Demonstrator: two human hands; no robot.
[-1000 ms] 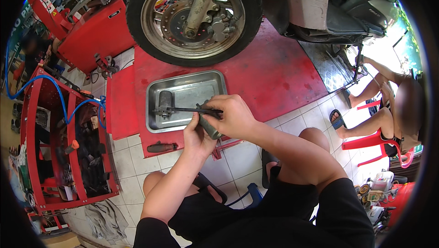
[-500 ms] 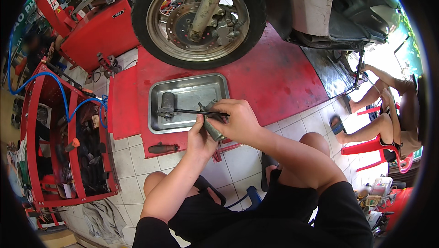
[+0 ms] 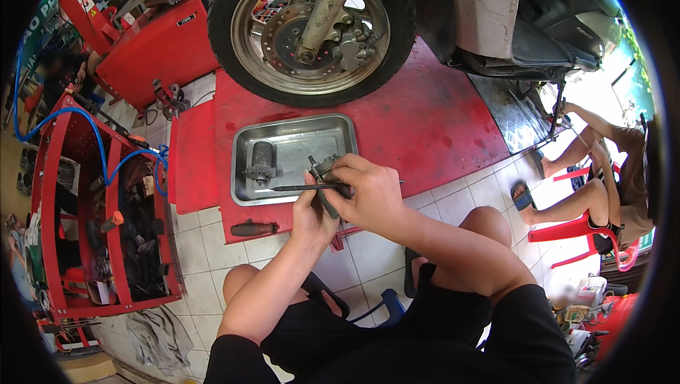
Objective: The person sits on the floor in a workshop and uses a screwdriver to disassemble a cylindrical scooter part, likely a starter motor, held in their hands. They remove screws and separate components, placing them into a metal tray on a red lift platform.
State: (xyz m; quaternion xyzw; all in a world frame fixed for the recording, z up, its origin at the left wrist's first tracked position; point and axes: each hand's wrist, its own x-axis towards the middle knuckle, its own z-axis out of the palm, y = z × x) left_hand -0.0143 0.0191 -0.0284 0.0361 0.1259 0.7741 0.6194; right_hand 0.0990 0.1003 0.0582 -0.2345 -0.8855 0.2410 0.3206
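Observation:
Over the near right corner of a metal tray (image 3: 294, 123), my left hand (image 3: 312, 217) is closed around a small cylindrical motor (image 3: 324, 168) with a bracketed end. My fingers hide much of its body. My right hand (image 3: 372, 193) grips a dark screwdriver (image 3: 294, 188), its slim shaft pointing left and its pale tip above the tray. The shaft crosses close over the held motor; I cannot tell whether they touch. A second cylindrical motor (image 3: 263, 157) lies in the tray's left part.
A brown-handled screwdriver (image 3: 253, 229) lies on the red platform (image 3: 425, 115), near its front edge. Beyond the tray stands a scooter's front wheel (image 3: 312, 93). At left is a red tool rack (image 3: 57, 228) with a blue hose (image 3: 92, 125). A person (image 3: 609, 185) sits at right.
The screwdriver's tip has swung toward me, away from the motor in the tray. My right hand has turned slightly, and the held motor has tilted.

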